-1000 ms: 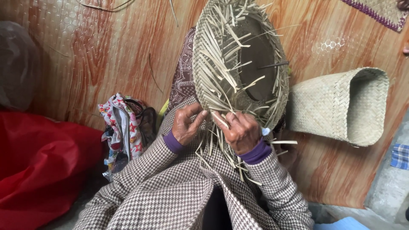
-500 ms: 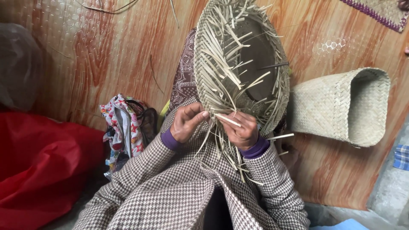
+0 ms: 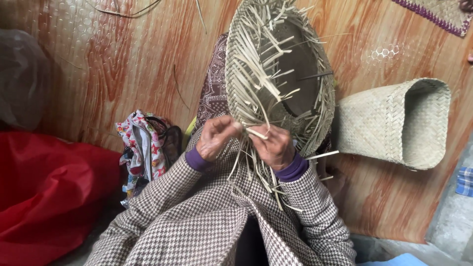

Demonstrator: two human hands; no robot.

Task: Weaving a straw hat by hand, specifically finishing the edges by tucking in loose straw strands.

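Note:
A half-woven straw basket (image 3: 281, 74) lies on my lap with its mouth toward me and many loose strip ends sticking out of the rim. My left hand (image 3: 217, 138) pinches strips at the near rim. My right hand (image 3: 275, 146) sits close beside it, fingers closed on a pale strip that crosses between the two hands. More loose strips hang down over my checked sleeves below the hands.
A finished woven basket (image 3: 394, 123) lies on its side to the right on the wood-patterned floor (image 3: 113, 64). A patterned cloth bag (image 3: 143, 148) sits at left, next to a red cloth (image 3: 44, 192). A woven mat corner (image 3: 438, 15) is top right.
My hands have shifted slightly along the near rim and drawn closer together; the strip between them has been pulled across. The basket has barely moved.

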